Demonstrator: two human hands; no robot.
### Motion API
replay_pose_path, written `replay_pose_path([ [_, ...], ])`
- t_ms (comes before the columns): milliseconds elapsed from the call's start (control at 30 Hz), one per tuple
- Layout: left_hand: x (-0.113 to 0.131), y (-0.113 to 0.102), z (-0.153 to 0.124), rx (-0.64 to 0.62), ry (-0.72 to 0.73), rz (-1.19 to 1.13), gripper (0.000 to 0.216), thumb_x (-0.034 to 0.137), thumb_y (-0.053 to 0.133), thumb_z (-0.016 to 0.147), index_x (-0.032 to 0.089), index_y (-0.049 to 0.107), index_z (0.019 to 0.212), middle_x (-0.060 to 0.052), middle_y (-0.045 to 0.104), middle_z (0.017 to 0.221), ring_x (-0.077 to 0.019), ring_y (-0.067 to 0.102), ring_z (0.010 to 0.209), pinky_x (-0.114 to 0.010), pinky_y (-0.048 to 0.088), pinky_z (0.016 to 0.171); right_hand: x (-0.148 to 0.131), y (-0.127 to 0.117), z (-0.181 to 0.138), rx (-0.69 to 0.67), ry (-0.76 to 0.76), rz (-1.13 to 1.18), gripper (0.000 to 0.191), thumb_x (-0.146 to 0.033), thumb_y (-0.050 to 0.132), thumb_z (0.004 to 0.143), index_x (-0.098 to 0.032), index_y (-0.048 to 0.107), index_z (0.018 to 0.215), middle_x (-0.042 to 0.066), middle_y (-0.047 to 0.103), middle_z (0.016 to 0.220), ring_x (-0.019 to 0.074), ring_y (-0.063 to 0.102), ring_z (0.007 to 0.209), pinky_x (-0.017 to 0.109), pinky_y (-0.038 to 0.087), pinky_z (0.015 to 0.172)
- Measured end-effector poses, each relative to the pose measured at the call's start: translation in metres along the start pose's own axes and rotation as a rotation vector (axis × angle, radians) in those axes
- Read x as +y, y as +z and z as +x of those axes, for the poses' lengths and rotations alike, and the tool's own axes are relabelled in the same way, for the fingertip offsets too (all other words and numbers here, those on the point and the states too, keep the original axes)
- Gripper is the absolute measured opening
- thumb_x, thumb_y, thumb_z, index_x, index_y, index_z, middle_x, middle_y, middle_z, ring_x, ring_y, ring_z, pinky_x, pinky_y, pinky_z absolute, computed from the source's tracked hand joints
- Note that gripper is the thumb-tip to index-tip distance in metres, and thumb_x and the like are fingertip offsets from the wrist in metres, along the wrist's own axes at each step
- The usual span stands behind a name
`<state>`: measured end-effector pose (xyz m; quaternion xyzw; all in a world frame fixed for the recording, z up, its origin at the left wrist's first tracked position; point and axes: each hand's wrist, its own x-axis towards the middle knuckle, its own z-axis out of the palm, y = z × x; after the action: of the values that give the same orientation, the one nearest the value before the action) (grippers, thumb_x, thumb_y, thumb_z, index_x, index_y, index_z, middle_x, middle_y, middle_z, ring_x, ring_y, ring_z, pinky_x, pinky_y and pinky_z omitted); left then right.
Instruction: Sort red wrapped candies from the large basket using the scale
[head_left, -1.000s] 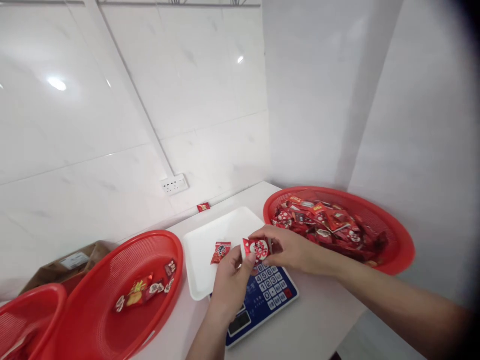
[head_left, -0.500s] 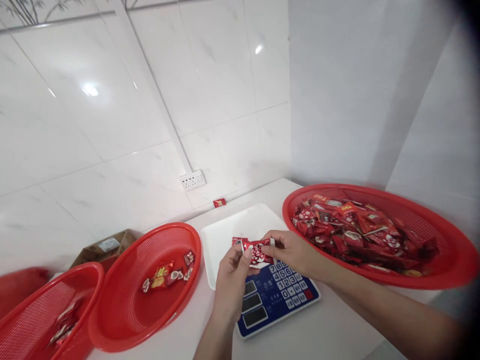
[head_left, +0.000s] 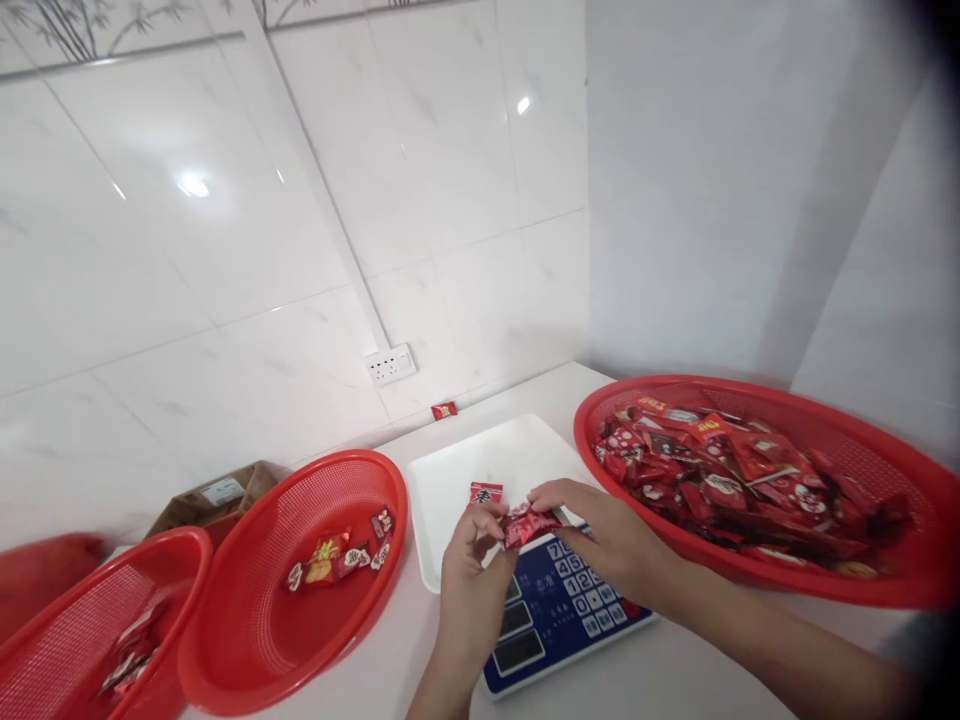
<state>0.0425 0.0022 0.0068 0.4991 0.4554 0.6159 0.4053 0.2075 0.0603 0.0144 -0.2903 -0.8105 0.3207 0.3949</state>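
Observation:
Between my two hands is a small red wrapped candy, held just above the near edge of a digital scale. My left hand pinches its left end, and my right hand grips its right end. Another red candy packet with dark lettering lies on the white scale pan, just beyond my left fingers. Below my hands is the blue keypad panel of the scale, partly covered by them.
At right, a large red basket holds many red candy packets. Two red baskets stand at left: the nearer-to-scale basket and the far-left basket, each with several candies. A cardboard box sits behind them. One packet lies by the wall.
The candy in my hands has turned from its printed face toward an edge-on tilt, and my right fingers have shifted over its end. The view has moved slightly.

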Motion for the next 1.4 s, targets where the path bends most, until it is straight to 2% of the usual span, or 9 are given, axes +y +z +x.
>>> replay_pose_path([
  [133, 0.001, -0.003, -0.002, 0.020, -0.012, 0.146, 0.011, 0.021, 0.065, 0.071, 0.020, 0.054, 0.075, -0.003, 0.061, 0.089, -0.0200, 0.056, 0.091, -0.032, 0.039, 0.085, -0.004, -0.001, 0.000, -0.068, 0.132, 0.027, 0.017, -0.028, 0.048, 0.084, -0.023, 0.061, 0.094, 0.005, 0.068, 0.093, 0.0218, 0.061, 0.088, 0.033, 0.046, 0.080],
  [233, -0.001, -0.005, -0.003, 0.052, -0.035, 0.116, 0.016, 0.024, 0.065, 0.071, 0.020, 0.050, 0.069, 0.001, 0.057, 0.075, -0.0155, 0.052, 0.076, -0.026, 0.039, 0.073, -0.003, 0.001, -0.001, -0.115, 0.178, 0.114, 0.018, -0.032, 0.051, 0.083, -0.023, 0.061, 0.094, 0.003, 0.067, 0.089, 0.0205, 0.061, 0.083, 0.031, 0.046, 0.076],
  [400, -0.006, -0.004, -0.004, 0.042, -0.084, -0.011, 0.029, 0.033, 0.066, 0.072, 0.020, 0.041, 0.064, 0.007, 0.041, 0.057, -0.0087, 0.037, 0.054, -0.020, 0.031, 0.053, 0.004, 0.009, -0.002, -0.109, 0.307, 0.241, 0.023, -0.041, 0.059, 0.076, -0.020, 0.054, 0.068, -0.002, 0.057, 0.062, 0.0151, 0.052, 0.062, 0.026, 0.041, 0.058],
  [533, -0.001, -0.004, -0.004, 0.031, -0.113, -0.059, 0.033, 0.037, 0.070, 0.069, 0.020, 0.042, 0.064, 0.008, 0.039, 0.055, -0.0076, 0.036, 0.051, -0.019, 0.030, 0.051, 0.002, 0.009, 0.000, -0.109, 0.339, 0.335, 0.032, -0.048, 0.062, 0.070, -0.020, 0.048, 0.064, -0.004, 0.051, 0.060, 0.0135, 0.047, 0.059, 0.025, 0.038, 0.056],
  [767, -0.003, -0.006, -0.004, -0.053, -0.170, -0.069, 0.029, 0.036, 0.070, 0.069, 0.019, 0.058, 0.090, 0.001, 0.059, 0.073, -0.0130, 0.052, 0.067, -0.024, 0.039, 0.064, -0.004, 0.008, 0.001, -0.064, 0.373, 0.238, 0.026, -0.042, 0.062, 0.069, -0.022, 0.048, 0.061, -0.005, 0.044, 0.054, 0.0128, 0.041, 0.055, 0.024, 0.034, 0.053],
  [1033, -0.007, -0.007, -0.005, 0.052, -0.079, 0.164, 0.008, 0.025, 0.065, 0.073, 0.018, 0.062, 0.076, -0.002, 0.063, 0.076, -0.0174, 0.055, 0.076, -0.030, 0.041, 0.075, 0.002, 0.011, -0.005, -0.146, 0.276, 0.284, 0.019, -0.036, 0.057, 0.079, -0.023, 0.059, 0.092, 0.001, 0.064, 0.085, 0.0179, 0.058, 0.079, 0.028, 0.045, 0.069],
  [1200, 0.004, -0.005, -0.005, 0.081, -0.111, 0.008, 0.021, 0.037, 0.065, 0.074, 0.021, 0.057, 0.085, -0.003, 0.062, 0.095, -0.0185, 0.057, 0.093, -0.030, 0.044, 0.081, 0.006, 0.010, -0.009, 0.064, 0.141, 0.196, 0.011, -0.030, 0.048, 0.084, -0.024, 0.056, 0.080, 0.003, 0.063, 0.085, 0.0189, 0.059, 0.083, 0.031, 0.048, 0.074],
  [1300, 0.008, -0.003, -0.007, 0.115, -0.208, -0.067, 0.033, 0.051, 0.055, 0.079, 0.022, 0.055, 0.095, -0.004, 0.059, 0.102, -0.0182, 0.057, 0.092, -0.028, 0.049, 0.070, 0.008, 0.009, -0.013, 0.120, -0.008, 0.095, 0.016, -0.022, 0.044, 0.085, -0.025, 0.057, 0.077, 0.006, 0.062, 0.095, 0.0198, 0.059, 0.093, 0.033, 0.048, 0.081],
  [1400, 0.005, -0.001, -0.007, 0.061, -0.327, -0.147, 0.035, 0.051, 0.057, 0.078, 0.021, 0.053, 0.096, 0.000, 0.057, 0.081, -0.0131, 0.058, 0.068, -0.022, 0.047, 0.053, 0.009, 0.010, -0.017, 0.079, -0.145, 0.015, 0.022, -0.018, 0.042, 0.085, -0.025, 0.061, 0.077, 0.006, 0.062, 0.100, 0.0193, 0.058, 0.099, 0.032, 0.049, 0.084],
])
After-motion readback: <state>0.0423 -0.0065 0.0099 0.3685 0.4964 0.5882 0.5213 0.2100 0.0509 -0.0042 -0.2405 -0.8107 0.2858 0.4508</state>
